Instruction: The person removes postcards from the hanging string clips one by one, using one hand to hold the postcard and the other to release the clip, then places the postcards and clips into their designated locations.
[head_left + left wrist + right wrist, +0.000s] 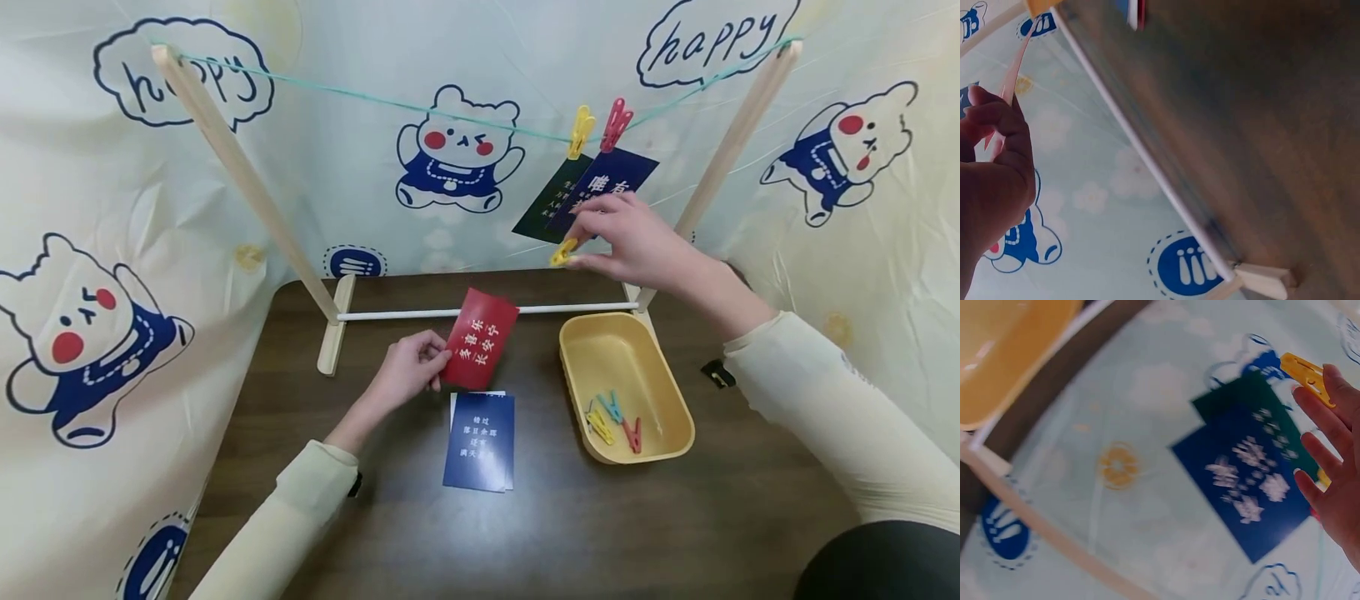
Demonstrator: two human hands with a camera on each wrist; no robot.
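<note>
My left hand [411,363] pinches a red card [480,340] with white characters by its left edge, above the table. In the left wrist view that card [1012,75] shows nearly edge-on between thumb and fingers. My right hand [637,242] pinches a yellow clothespin [562,252] between thumb and forefinger, in front of the hung cards. A green card [546,208] hangs from the teal string [420,106] by a yellow clothespin [581,133]. Overlapping it, a dark blue card [1241,481] hangs by a red clothespin [616,125].
Blue cards [480,442] lie stacked on the dark table [360,533]. A yellow basin [678,421] at right holds several clothespins [600,425]. Wooden posts [247,183] carry the string, and a white rod [405,315] joins their feet. Printed cloth [315,167] stands behind.
</note>
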